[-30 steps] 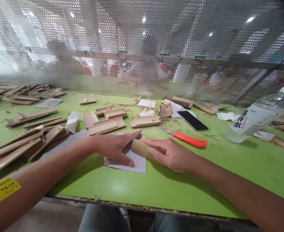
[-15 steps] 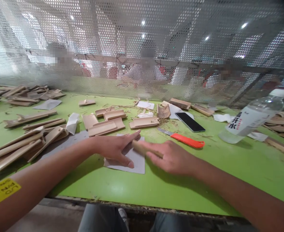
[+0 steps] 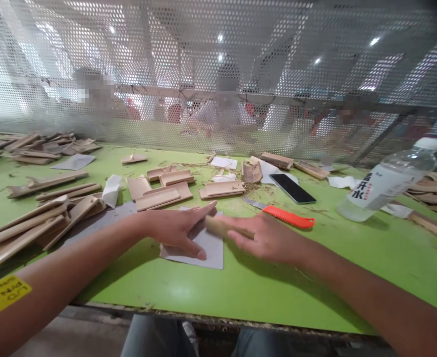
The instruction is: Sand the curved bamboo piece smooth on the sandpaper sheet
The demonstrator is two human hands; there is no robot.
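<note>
My left hand point(image 3: 179, 230) lies flat with its fingers spread on a pale grey sheet point(image 3: 211, 253) near the front of the green table point(image 3: 189, 292). My right hand point(image 3: 266, 235) is closed around a brown strip of wood or bamboo point(image 3: 220, 228). The strip's far end, a little blurred, is over the sheet just right of my left fingers. Beyond my right hand lies a knife with an orange handle point(image 3: 289, 217), its blade pointing left. Curved pale brown pieces point(image 3: 164, 197) sit behind my left hand.
A phone point(image 3: 293, 188) and a water bottle point(image 3: 389, 181) are at the right. Long strips point(image 3: 21, 223) pile up at the left, with more pieces point(image 3: 47, 146) behind. A perforated screen point(image 3: 147, 109) stands along the back, with people behind it.
My right hand and the brown strip have shifted slightly to the right. My left hand has stayed in place on the sheet.
</note>
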